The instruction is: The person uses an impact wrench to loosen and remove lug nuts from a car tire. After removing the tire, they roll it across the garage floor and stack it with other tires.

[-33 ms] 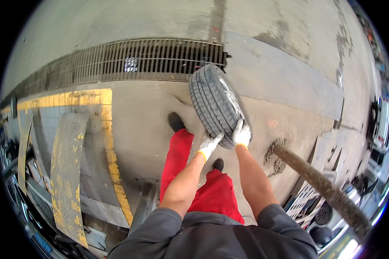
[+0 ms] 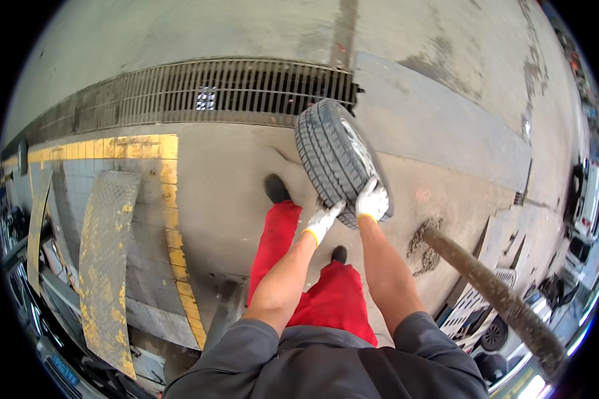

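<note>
A car wheel (image 2: 331, 156) with a grooved black tyre and a silvery rim stands tilted on the concrete in front of me, its rim side turned to the right. Both my hands wear white work gloves with yellow cuffs. My left hand (image 2: 323, 219) grips the near end of the tread, with part of its fingers hidden against the rubber. On the tyre's near right side, my right hand (image 2: 373, 201) holds the edge between tread and sidewall, its fingers pointing up along it. My red-trousered legs are apart just short of the wheel.
A floor drain grate (image 2: 180, 93) runs beyond the wheel. To the left lie a worn tread-plate ramp (image 2: 110, 266) and a yellow floor line (image 2: 172, 219). A thick brown post (image 2: 492, 292) rises at right beside a heap of chain (image 2: 427, 246). A white vehicle (image 2: 589, 199) stands far right.
The view has shifted slightly, so the floor and wheel sit a little further right. Both hands keep their hold on the wheel; otherwise almost nothing differs.
</note>
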{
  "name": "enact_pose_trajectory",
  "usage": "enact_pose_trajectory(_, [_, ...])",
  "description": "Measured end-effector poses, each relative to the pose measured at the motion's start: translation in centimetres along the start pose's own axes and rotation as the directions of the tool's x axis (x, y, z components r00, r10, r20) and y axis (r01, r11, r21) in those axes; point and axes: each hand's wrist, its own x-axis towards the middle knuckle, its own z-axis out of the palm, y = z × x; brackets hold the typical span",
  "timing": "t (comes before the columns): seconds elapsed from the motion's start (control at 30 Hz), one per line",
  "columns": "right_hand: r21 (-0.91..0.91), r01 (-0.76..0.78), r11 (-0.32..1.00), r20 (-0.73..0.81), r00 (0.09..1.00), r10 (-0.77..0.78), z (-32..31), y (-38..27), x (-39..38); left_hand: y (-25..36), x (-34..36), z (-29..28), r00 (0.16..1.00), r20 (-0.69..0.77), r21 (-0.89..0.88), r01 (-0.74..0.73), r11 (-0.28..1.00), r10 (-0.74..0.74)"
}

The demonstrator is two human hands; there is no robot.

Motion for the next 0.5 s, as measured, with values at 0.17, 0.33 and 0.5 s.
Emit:
enact_pose_trajectory(0.17, [0.004,0.377,0.926,0.35,0.867,-0.355,-7.5,-23.3,5.3,8.0,1.0,-11.2,0.99,-0.035,-0.177,0.126,0.976,-0.135])
enact_pose_trajectory(0.33, [0.203,0.269,0.941,0.384,0.863,-0.329,-12.4,-29.6,11.6,7.6,1.8,-20.2,0.997,-0.035,-0.35,0.046,0.936,-0.062])
enact_pose_trajectory(0.5, [-0.065,0.301,0.951,0.266,0.924,-0.274,-8.5,-35.0,10.3,0.3,-4.8,-37.7,0.963,-0.249,-0.343,0.008,0.939,-0.099])
